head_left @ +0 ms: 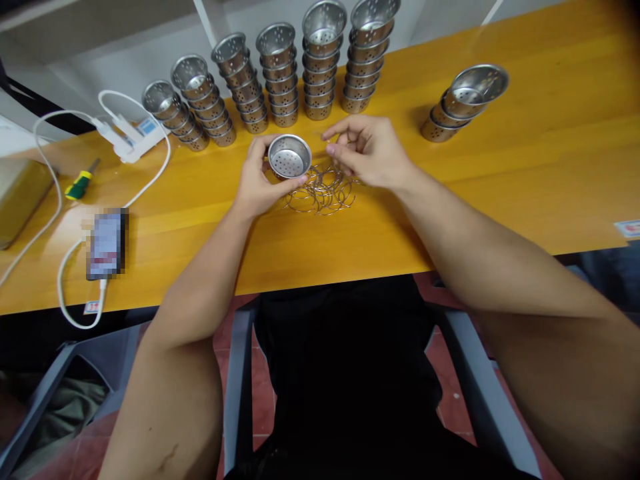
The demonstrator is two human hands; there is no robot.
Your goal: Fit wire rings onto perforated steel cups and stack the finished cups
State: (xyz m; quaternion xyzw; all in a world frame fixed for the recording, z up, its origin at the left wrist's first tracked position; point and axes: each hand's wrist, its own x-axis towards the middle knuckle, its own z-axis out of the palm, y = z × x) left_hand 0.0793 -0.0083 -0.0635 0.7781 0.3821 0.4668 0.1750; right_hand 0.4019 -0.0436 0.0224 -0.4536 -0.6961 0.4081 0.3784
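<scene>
My left hand (260, 175) is wrapped round a small perforated metal cup (290, 160), its open mouth facing up toward me. Just right of the cup, my right hand (364, 150) is closed with thumb and fingers pinched together. Something thin seems to be at its fingertips, too small and blurred to make out. Below and between both hands lies a tangled pile of thin wire rings (325, 193) on the yellow wooden table (320, 250). Part of the pile is hidden behind the cup and fingers.
Several stacks of perforated metal cups (320, 63) stand along the back. A shorter, leaning cup stack (453, 110) is at right. On the left are a power strip (140, 140), white cables, a screwdriver (80, 185) and a phone (107, 243) near the front edge.
</scene>
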